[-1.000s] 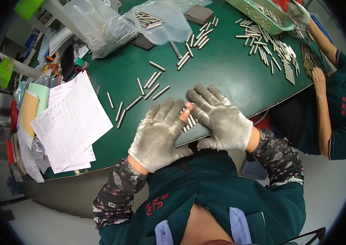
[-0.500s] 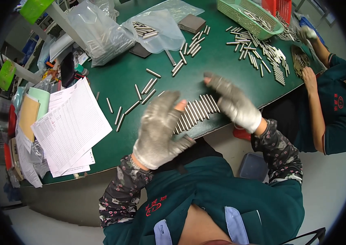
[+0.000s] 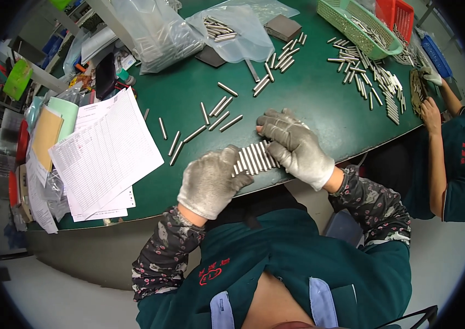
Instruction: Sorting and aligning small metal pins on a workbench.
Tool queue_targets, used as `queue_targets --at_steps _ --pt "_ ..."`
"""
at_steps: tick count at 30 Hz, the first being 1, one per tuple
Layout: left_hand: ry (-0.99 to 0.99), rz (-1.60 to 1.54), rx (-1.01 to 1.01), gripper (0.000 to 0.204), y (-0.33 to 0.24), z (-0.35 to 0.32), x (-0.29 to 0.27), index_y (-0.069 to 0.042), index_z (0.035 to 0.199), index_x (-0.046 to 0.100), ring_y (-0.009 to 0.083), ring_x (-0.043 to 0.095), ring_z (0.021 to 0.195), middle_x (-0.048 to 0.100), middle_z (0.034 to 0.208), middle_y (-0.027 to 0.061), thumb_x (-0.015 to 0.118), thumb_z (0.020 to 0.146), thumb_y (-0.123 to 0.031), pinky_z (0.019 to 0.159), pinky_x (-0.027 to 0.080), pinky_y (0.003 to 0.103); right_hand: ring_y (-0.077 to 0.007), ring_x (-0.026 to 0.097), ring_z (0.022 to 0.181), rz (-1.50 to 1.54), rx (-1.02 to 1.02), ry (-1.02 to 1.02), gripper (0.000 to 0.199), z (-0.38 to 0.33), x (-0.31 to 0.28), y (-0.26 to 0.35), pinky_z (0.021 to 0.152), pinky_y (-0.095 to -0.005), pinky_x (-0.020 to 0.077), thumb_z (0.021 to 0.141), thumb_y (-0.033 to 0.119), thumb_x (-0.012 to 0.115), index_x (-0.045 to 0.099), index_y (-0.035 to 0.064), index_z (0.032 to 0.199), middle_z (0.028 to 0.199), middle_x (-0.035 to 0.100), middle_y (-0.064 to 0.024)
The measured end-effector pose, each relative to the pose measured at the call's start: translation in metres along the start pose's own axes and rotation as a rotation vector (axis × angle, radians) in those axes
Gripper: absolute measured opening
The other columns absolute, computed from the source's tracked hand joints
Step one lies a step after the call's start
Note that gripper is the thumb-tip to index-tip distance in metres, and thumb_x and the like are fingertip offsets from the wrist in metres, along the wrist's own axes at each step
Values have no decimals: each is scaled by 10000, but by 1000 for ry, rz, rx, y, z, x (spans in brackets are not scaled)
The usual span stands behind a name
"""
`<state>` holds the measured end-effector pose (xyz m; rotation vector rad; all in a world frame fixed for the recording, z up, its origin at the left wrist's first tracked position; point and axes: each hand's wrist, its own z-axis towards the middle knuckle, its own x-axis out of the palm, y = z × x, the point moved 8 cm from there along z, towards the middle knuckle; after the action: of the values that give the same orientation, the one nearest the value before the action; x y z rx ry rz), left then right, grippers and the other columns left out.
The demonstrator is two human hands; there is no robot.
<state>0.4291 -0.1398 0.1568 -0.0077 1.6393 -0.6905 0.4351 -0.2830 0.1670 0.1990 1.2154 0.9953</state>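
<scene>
A row of short metal pins (image 3: 254, 158) lies side by side on the green table (image 3: 309, 183), close to its front edge. My left hand (image 3: 207, 182), in a grey-white glove with bare fingertips, curls around the left end of the row. At the right end, my gloved right hand (image 3: 297, 147) bends its fingers over the pins, covering some of them. Together the hands grip the row from both sides. Several loose pins (image 3: 220, 106) are scattered beyond my left hand, and more pins (image 3: 287, 57) lie farther back.
Printed sheets (image 3: 106, 151) cover the table's left side. Plastic bags of pins (image 3: 161, 41) and a grey block (image 3: 283, 26) stand at the back. A green basket (image 3: 380, 50) and a pin pile (image 3: 364, 77) lie far right, near a co-worker's hands (image 3: 431, 113).
My hands have come down and inward from their spread, raised positions and closed around the two ends of the row of pins. The whole view has shifted slightly.
</scene>
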Motion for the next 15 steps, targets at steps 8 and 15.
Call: queue_targets --at_steps 8,15 --pt "-30 -85 135 506 -30 16 15 -6 1039 429 329 637 765 625 792 149 738 729 -259 661 512 404 -332 557 1031 66 4 -53 303 8 9 9 911 -470 411 813 236 569 613 29 1031 1033 612 -134" --pt "-14 -784 91 452 -13 -9 8 24 1105 411 174 602 731 583 892 118 661 734 -42 674 504 287 -303 568 889 -30 -25 67 217 8 14 20 795 -432 440 709 234 650 671 86 866 917 620 -82"
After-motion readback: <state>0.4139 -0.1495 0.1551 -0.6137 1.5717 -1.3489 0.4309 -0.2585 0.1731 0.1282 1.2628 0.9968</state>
